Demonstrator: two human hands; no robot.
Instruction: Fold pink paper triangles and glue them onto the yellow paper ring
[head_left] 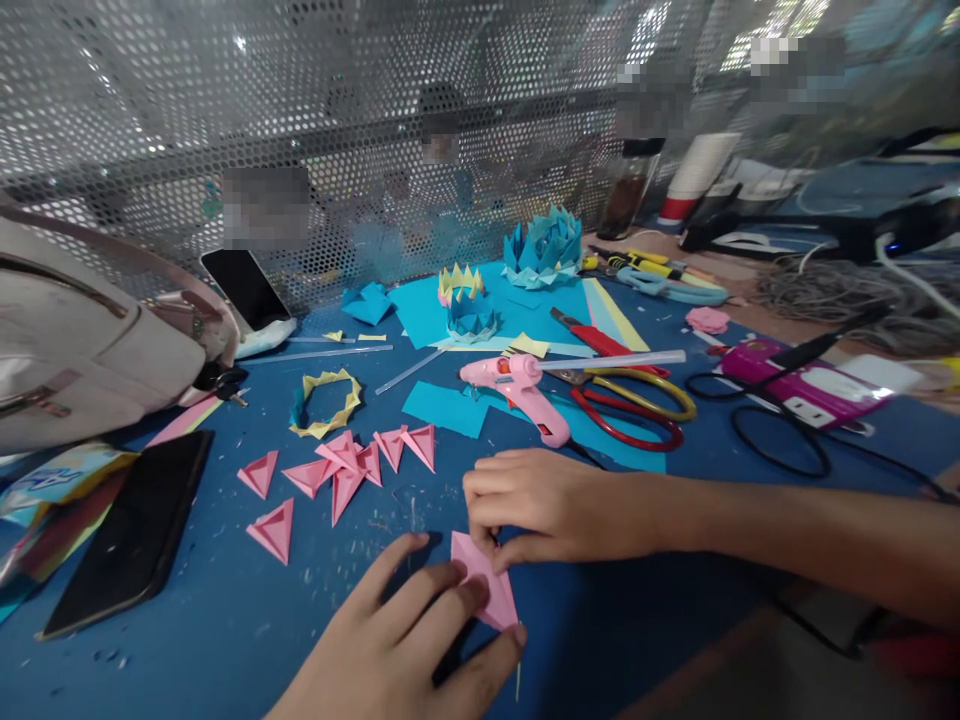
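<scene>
A small folded piece of pink paper (498, 600) lies on the blue tabletop in front of me. My left hand (412, 640) rests over its left side with the fingers spread and the fingertips on the paper. From the right, my right hand (555, 505) pinches the paper's upper edge between thumb and curled fingers, which partly hide it. Several folded pink paper triangles (274, 532) lie to the left, some overlapping. Just beyond my right hand is a pink hot glue gun (517, 385) with a clear glue stick (630, 360) in its back.
Scissors (637, 425), a yellow paper ring (345, 418), a blue paper flower (544, 255) and blue sheets (416, 310) lie further back. A dark phone (139, 530) and a bag (90, 340) sit left. A purple power strip (802, 385) with black cables is right. Perforated metal (337, 120) rises behind.
</scene>
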